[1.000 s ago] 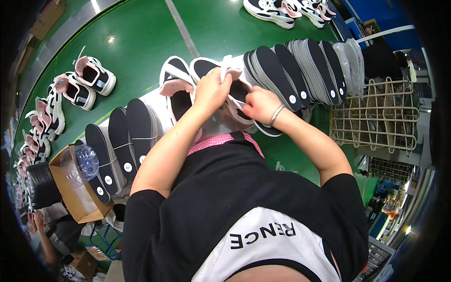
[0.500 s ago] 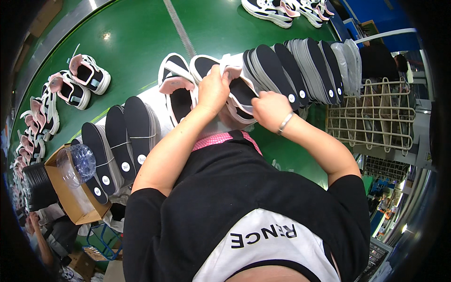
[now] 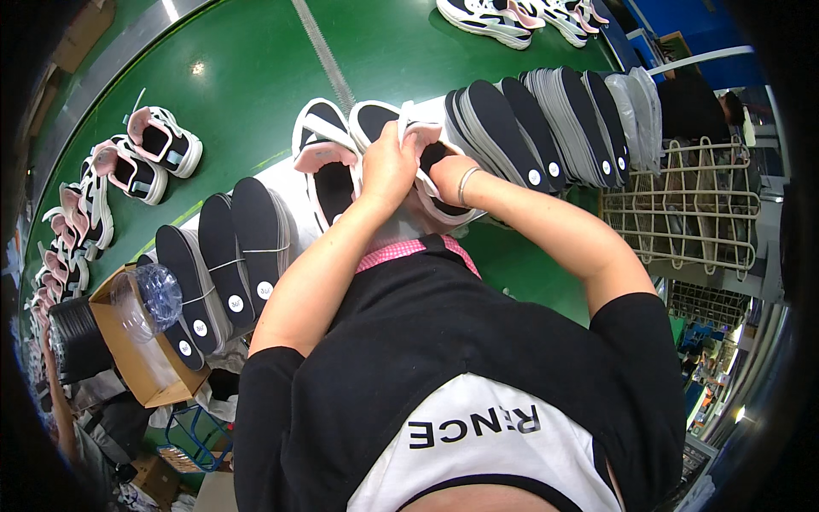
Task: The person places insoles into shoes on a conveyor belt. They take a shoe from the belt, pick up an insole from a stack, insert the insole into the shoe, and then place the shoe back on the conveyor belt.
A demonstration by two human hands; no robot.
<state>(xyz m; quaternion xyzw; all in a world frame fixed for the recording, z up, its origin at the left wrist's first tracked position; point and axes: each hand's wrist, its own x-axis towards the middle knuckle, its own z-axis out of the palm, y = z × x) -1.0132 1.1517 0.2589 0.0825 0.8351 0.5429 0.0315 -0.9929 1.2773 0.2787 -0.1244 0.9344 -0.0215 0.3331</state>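
Note:
A black-and-white sneaker with pink lining lies in front of me, toe pointing away. My left hand grips it by the raised pink tongue. My right hand reaches into the shoe's opening from the right; its fingers are hidden inside. Just left of it rests a matching sneaker with its tongue lifted, touched by neither hand. Both shoes are on a white surface at the edge of the green table.
Stacks of black insoles stand on the right and left, some banded. Beside the left stacks is a cardboard box with clear plastic. More sneakers line the far left. A wire rack hangs at right. Another person's arm shows lower left.
My right hand has moved from the sneaker's right rim into its opening. The left hand keeps its grip on the tongue. The other person's arm at lower left has shifted.

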